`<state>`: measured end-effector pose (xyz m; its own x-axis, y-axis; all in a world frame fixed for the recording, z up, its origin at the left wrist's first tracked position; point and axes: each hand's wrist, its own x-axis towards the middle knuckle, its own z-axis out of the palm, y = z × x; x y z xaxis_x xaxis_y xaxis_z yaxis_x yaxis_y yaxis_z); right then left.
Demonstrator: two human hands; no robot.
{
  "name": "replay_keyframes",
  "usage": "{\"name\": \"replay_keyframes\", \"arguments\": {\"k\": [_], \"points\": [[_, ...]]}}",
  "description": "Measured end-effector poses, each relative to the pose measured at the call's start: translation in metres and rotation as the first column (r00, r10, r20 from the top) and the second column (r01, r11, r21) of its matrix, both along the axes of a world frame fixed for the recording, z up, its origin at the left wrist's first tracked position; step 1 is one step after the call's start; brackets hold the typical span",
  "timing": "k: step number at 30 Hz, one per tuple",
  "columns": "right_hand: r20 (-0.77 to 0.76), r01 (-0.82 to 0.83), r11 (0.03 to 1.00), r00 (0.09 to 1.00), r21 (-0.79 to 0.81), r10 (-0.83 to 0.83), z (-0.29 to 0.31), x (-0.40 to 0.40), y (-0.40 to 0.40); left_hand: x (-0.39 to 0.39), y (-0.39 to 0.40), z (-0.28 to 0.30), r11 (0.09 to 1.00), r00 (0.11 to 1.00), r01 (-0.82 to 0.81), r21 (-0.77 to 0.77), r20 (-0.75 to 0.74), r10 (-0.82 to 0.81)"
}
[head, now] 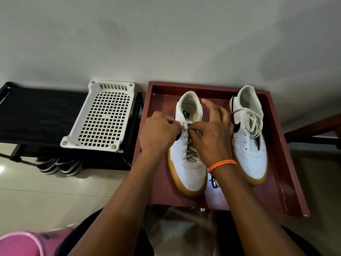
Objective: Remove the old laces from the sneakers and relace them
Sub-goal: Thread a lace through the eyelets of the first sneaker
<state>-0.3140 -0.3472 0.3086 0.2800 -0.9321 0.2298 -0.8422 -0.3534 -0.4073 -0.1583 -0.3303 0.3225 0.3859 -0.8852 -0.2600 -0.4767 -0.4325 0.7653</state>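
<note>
Two white sneakers with gum soles stand side by side in a dark red tray [287,163], toes toward me. The left sneaker [186,174] has a beige lace [190,152] crossed through its lower eyelets. My left hand [158,133] pinches the lace at the shoe's top left eyelet. My right hand [212,133] pinches the lace end over the tongue, with its index finger raised. The right sneaker [251,148] has bare eyelets, and a loose beige lace [254,122] lies piled on its opening.
A white perforated plastic basket [103,119] rests on a black rack [36,115] to the left of the tray. Striped shoes [59,166] sit under the rack on the tiled floor. A pink object [20,244] is at the bottom left. A grey wall stands behind.
</note>
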Motion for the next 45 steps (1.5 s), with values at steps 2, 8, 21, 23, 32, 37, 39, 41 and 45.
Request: {"name": "replay_keyframes", "arguments": {"k": [2, 8, 21, 23, 32, 37, 39, 41, 45], "points": [[-0.001, -0.010, 1.000, 1.000, 0.026, 0.010, -0.001, 0.000, -0.001, 0.001, 0.000, 0.000, 1.000, 1.000, 0.018, -0.005, -0.001, -0.018], [-0.015, -0.054, 0.997, 0.998, 0.060, 0.055, -0.001, -0.003, -0.004, 0.002, -0.001, -0.004, 0.998, 0.998, 0.051, -0.039, 0.025, -0.050], [0.032, 0.061, 0.989, 0.997, 0.137, -0.066, -0.008, 0.003, 0.000, 0.003, -0.001, -0.004, 0.992, 0.993, 0.101, -0.072, 0.072, -0.096], [0.037, 0.089, 0.983, 0.995, 0.163, -0.096, -0.009, 0.003, 0.000, 0.003, -0.001, -0.005, 0.991, 0.993, 0.110, -0.082, 0.048, -0.106], [-0.081, 0.085, 0.995, 0.993, 0.057, -0.081, -0.002, 0.001, 0.006, 0.002, 0.001, -0.003, 0.995, 0.992, 0.100, -0.020, 0.079, -0.099], [-0.035, 0.080, 0.991, 0.996, 0.105, -0.076, -0.009, 0.003, 0.006, 0.000, 0.001, -0.005, 0.994, 0.992, 0.111, -0.021, 0.061, -0.110], [0.033, 0.090, 0.980, 0.995, 0.176, -0.097, -0.011, 0.004, 0.005, 0.000, 0.000, -0.007, 0.991, 0.988, 0.132, -0.020, 0.087, -0.130], [0.058, 0.100, 0.972, 0.992, 0.211, -0.114, -0.011, 0.004, 0.004, 0.001, -0.001, -0.008, 0.989, 0.983, 0.147, -0.017, 0.109, -0.145], [0.056, 0.092, 0.976, 0.993, 0.198, -0.105, -0.010, 0.002, 0.003, 0.001, -0.002, -0.010, 0.986, 0.976, 0.166, 0.008, 0.142, -0.165]]}}
